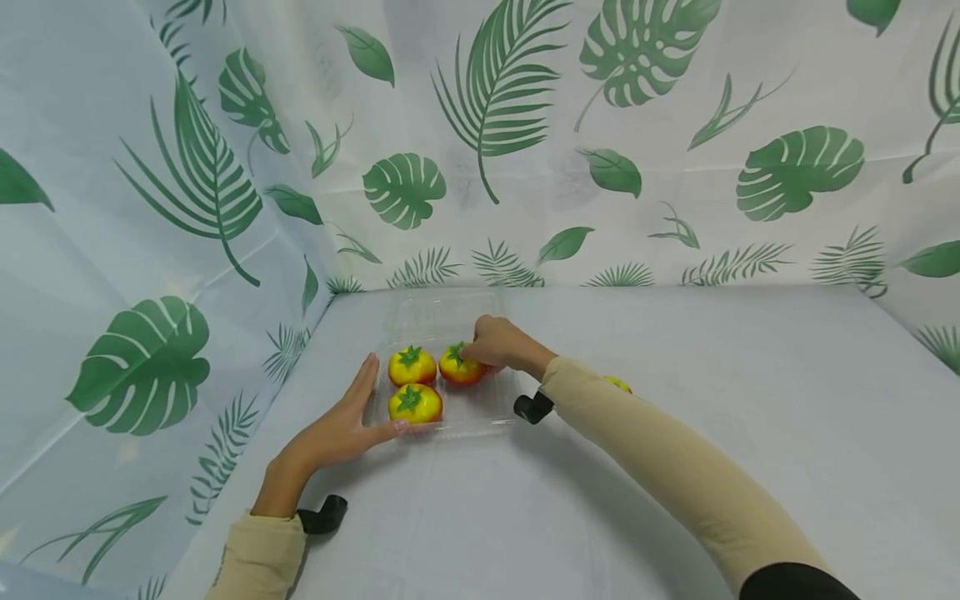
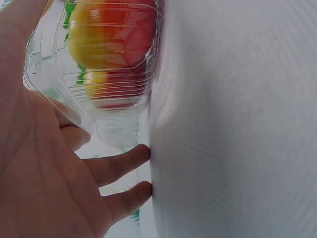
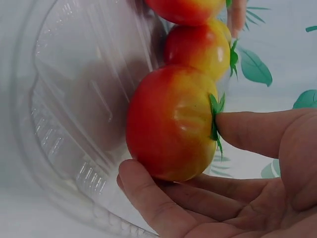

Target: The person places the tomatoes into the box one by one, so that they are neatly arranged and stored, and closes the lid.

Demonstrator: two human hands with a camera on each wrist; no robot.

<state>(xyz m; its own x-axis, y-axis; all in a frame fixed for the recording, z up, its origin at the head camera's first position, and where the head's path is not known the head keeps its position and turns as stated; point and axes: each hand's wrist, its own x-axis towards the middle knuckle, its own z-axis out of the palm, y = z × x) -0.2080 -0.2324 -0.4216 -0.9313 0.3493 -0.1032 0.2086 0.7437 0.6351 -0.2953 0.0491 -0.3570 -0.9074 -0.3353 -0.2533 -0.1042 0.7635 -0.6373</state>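
A clear plastic clamshell container (image 1: 483, 410) lies on the table with its lid folded back. Inside are three yellow-and-red tomatoes with green leafy tops: one at back left (image 1: 411, 367), one at front left (image 1: 416, 405) and one at back right (image 1: 453, 373). My right hand (image 1: 504, 343) grips the back-right tomato, its thumb on the green top and its fingers round the side, as the right wrist view shows. My left hand (image 1: 341, 429) holds the container's near left corner between thumb and index finger. In the left wrist view two outer fingers (image 2: 121, 166) stretch down to the tabletop.
A small yellow piece of another object (image 1: 618, 383) shows past my right sleeve (image 1: 637, 433), which hides most of it. The white tabletop (image 1: 750, 375) runs to leaf-printed curtains (image 1: 525, 200) at the back and left.
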